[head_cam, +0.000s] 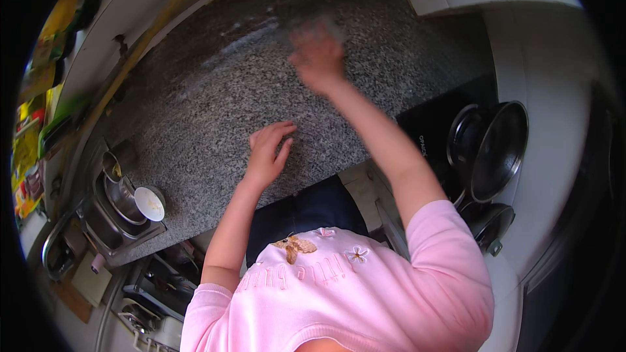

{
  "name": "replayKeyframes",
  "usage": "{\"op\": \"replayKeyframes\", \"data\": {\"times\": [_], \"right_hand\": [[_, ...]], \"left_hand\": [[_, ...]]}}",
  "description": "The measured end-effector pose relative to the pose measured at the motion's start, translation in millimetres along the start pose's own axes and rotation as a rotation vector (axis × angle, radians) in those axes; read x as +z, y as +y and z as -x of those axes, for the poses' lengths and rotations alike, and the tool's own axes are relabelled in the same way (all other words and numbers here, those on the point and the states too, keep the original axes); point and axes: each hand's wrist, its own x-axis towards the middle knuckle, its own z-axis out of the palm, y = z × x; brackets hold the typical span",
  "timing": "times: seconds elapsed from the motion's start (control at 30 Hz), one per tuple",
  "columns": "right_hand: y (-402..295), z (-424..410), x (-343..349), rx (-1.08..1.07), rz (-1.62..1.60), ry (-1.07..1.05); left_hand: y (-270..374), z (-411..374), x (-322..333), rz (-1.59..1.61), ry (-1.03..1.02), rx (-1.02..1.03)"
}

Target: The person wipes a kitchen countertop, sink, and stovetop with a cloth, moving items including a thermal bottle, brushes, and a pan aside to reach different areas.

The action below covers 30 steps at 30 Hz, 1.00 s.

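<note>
My left hand (268, 154) rests near the front edge of a speckled grey granite countertop (220, 93), its fingers slightly bent and apart, with nothing in them. Farther back, my right hand (319, 61) reaches out over the same counter. Motion blurs its fingers, and a greyish smear around them hides whether anything lies under or in the hand. Whitish streaks (249, 34), either a wet sheen or residue, run across the stone to the left of my right hand.
At left, a white bowl (149, 203) stands by a stainless steel sink (105, 225) with a curved faucet (49, 249). A small metal pot (111, 164) is behind it. Dark pans (499, 151) stand at right beside a black cooktop (415, 122). A yellow pipe (132, 58) runs along the wall.
</note>
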Motion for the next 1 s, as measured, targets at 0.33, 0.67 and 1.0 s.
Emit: {"op": "replayKeyframes", "data": {"times": [0.33, 0.67, 1.0], "right_hand": [[71, 25, -13, 0.105, 0.188, -0.122], [317, 59, -26, 0.937, 0.043, -0.047], [163, 103, -20, 1.006, -0.125, -0.128]], "left_hand": [[-18, 12, -9, -0.025, 0.027, -0.034], [-9, -15, -7, -0.023, -0.065, 0.095], [-14, 14, -8, 0.037, -0.101, 0.021]]}}
